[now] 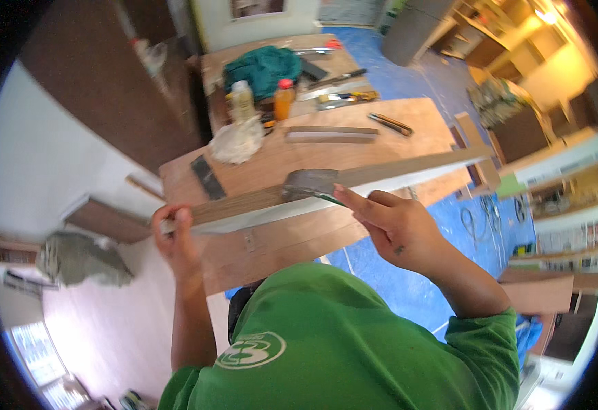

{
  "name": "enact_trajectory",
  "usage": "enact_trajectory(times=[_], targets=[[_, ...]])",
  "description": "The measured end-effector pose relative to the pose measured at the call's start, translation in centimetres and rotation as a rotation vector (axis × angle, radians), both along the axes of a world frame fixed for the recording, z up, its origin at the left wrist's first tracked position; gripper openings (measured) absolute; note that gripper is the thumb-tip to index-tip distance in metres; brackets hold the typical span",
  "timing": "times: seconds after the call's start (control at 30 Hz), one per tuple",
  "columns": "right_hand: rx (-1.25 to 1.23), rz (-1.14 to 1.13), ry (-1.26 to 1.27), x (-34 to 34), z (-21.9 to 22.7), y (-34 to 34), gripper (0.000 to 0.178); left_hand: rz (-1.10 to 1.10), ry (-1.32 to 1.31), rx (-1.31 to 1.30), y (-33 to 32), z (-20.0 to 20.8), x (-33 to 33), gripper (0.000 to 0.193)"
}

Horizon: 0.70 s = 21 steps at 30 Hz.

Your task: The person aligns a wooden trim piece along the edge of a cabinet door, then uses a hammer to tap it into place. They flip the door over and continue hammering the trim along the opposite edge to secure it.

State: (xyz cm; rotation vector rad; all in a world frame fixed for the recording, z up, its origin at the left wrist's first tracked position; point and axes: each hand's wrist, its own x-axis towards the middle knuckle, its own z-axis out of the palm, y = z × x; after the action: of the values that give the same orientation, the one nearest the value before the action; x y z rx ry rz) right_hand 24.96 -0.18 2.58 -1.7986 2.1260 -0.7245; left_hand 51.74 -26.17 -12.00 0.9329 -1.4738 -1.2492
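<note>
A long wooden board [408, 164], brown on its upper face and white along its side, lies slantwise across the worktable. My left hand [176, 236] is closed round its left end. In my right hand [398, 222] is a scraper-like tool [310, 183] with a wide grey blade and a thin green edge showing near the fingers; most of its handle is hidden. The blade lies over the middle of the board's brown face, apparently touching it. Beyond the board, a short wooden strip [331, 134] and a utility knife [390, 124] rest on the worktable [264, 270].
A white cloth or bag [237, 140], a clear bottle [242, 102], an orange bottle [284, 100] and a green cloth [263, 70] stand or lie at the back left. Hand tools [345, 99] lie at the far end. Blue sheeting [381, 256] covers the floor at right.
</note>
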Motion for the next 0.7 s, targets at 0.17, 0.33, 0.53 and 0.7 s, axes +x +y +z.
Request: enact_trajectory(times=[0.17,0.33,0.53,0.7], targets=[[0.035,-0.156,0.034,-2.3,0.6,4.7,0.081,0.094,-0.057,-0.104,0.4,1.8,-0.9,0.022],[0.024,-0.312,-0.023,-4.3,0.6,8.1,0.076,0.19,-0.253,-0.443,0.3,1.9,-1.4,0.022],[-0.062,-0.25,-0.064,-5.0,0.8,7.6,0.077,0.202,-0.164,-0.385,-0.4,-0.4,-0.2,0.017],[0.082,-0.193,-0.001,-4.0,2.2,5.1,0.078,0.191,-0.166,-0.413,0.3,0.7,-0.8,0.013]])
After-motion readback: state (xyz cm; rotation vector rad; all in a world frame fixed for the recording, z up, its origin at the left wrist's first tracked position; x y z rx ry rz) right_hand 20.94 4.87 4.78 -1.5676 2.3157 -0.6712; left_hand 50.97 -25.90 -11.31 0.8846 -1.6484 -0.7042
